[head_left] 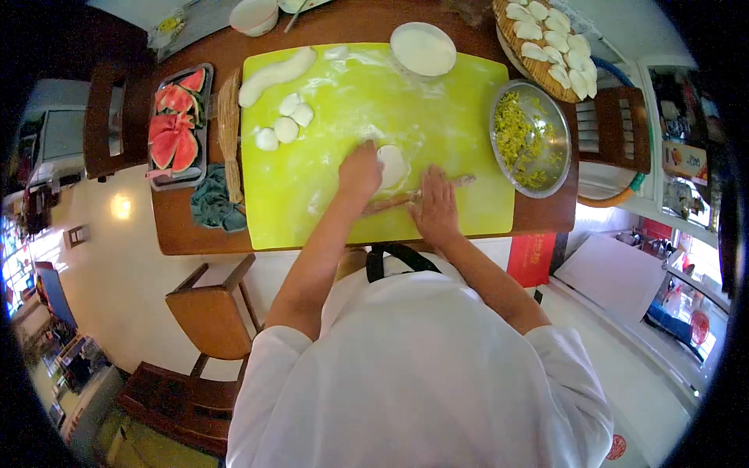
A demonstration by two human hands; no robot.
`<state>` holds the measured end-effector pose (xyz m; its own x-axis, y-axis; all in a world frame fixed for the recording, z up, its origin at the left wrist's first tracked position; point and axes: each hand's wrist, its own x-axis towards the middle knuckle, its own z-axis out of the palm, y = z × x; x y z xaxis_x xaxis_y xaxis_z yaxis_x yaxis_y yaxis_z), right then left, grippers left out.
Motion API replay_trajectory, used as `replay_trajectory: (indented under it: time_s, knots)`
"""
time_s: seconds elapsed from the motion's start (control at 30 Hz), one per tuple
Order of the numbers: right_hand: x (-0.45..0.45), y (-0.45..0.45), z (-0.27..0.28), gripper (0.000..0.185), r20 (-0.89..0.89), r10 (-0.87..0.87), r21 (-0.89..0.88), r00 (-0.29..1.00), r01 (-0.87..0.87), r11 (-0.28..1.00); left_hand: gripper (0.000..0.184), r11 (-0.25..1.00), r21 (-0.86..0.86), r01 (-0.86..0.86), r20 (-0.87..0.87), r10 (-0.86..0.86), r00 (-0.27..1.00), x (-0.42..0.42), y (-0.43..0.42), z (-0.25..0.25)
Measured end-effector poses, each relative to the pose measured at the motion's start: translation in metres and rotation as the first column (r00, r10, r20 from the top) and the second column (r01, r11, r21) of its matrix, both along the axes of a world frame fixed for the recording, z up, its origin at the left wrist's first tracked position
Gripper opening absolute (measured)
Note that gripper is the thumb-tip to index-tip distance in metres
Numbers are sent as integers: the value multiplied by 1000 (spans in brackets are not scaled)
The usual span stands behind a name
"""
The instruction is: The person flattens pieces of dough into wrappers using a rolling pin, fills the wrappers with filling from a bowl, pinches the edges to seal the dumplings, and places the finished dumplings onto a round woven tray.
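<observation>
Rolling was apparently under way: the dough disc [392,166] was set centrally on the mat [343,117], the curled left hand [360,169] at nine o'clock, grip unclear. The rolling pin [392,204], at six o'clock, was covered by the flattened right hand [438,204]; even pressure seemed needed.

Arms [316,253] reach forward; left hand [360,168] curled; right hand [436,207] flatter, palm down
</observation>
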<state>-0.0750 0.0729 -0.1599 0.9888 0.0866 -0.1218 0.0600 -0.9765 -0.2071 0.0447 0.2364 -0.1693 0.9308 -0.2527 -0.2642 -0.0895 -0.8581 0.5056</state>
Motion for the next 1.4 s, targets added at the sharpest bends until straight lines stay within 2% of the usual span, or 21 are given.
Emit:
replay_trajectory:
  time_s: [0.03, 0.1, 0.23, 0.3, 0.33, 0.4, 0.53, 0.6, 0.63, 0.7, 0.73, 0.8, 0.83, 0.9, 1.03, 1.13, 1.2, 1.23, 1.3, 1.33, 1.4]
  knots:
    - [6, 1, -4, 68, 3, 8, 3, 1000, -8, 1000, 31, 1000, 3, -8, 3, 8, 1000, 0, 0, 2]
    - [29, 0, -17, 68, 92, 6, -2, 996, -6, 1000, 36, 999, 43, 27, -152, -21, 988, 2, 1, 10]
    - [78, 4, -29, 68, 150, 2, -14, 989, 0, 1000, 36, 994, 85, 64, -140, -52, 989, 2, 1, 21]
    - [98, 7, -35, 67, 232, -24, -54, 972, 37, 998, 36, 994, 94, 64, 32, -67, 997, 3, -1, 13]
    - [103, 9, -36, 67, 230, -20, -52, 973, 33, 998, 36, 994, 95, 60, 30, -63, 998, 3, -2, 9]
    - [112, 11, -36, 67, 230, -25, -98, 973, 49, 994, 35, 997, 38, 65, 168, -71, 983, 7, -6, 2]
    - [87, 9, -24, 69, 137, -60, -63, 989, 69, 996, 20, 978, -81, 190, 234, -166, 958, 15, -7, -5]
    - [52, 5, -7, 71, 13, -11, 1, 1000, 11, 1000, 18, 986, -127, 112, 52, -106, 993, 15, -7, -9]
    - [33, 1, -4, 71, 12, -8, -3, 1000, 8, 1000, 18, 985, -130, 110, 52, -104, 993, 13, -7, -10]
    - [5, -5, -7, 70, 29, 80, -19, 996, -79, 997, 18, 986, -67, -151, 111, 158, 981, 3, -5, -6]
    - [5, -5, -9, 70, 28, 81, -17, 996, -81, 997, 18, 986, -65, -152, 110, 159, 981, 1, -4, -2]
    - [5, -4, -11, 67, 115, 85, -6, 990, -84, 996, 18, 988, 75, -138, -94, 144, 985, -1, -1, 8]
    - [12, -3, -12, 67, 118, 85, -5, 989, -85, 996, 18, 987, 76, -139, -91, 145, 985, -2, 0, 12]
    - [38, 2, -18, 65, 123, 33, -13, 992, -32, 999, 19, 996, 85, -27, -43, 30, 999, -5, 4, 18]
    - [80, 10, -18, 63, 143, 5, -53, 990, 2, 999, 19, 994, 107, 18, -56, -12, 998, 2, 2, 24]
    - [92, 15, -24, 65, 162, -54, -85, 985, 69, 994, 19, 987, 160, -9, 60, 0, 998, 12, -3, 16]
    - [91, 15, -28, 66, 220, -46, -110, 974, 72, 991, 33, 989, 124, 78, -46, -73, 996, 25, 2, 8]
    - [83, 12, -26, 66, 224, -54, -115, 973, 81, 990, 33, 989, 119, 87, -41, -83, 996, 27, 7, 8]
    - [50, 9, -17, 68, 126, -43, -54, 991, 50, 997, 36, 968, 61, 244, -158, -232, 960, 31, 16, 11]
    - [32, 7, -13, 68, 126, -50, -57, 991, 58, 997, 36, 966, 58, 252, -157, -240, 958, 31, 20, 6]
    - [1, 2, -10, 68, 63, -2, -42, 998, 5, 999, 40, 927, -132, 350, -63, -360, 931, 28, 27, -13]
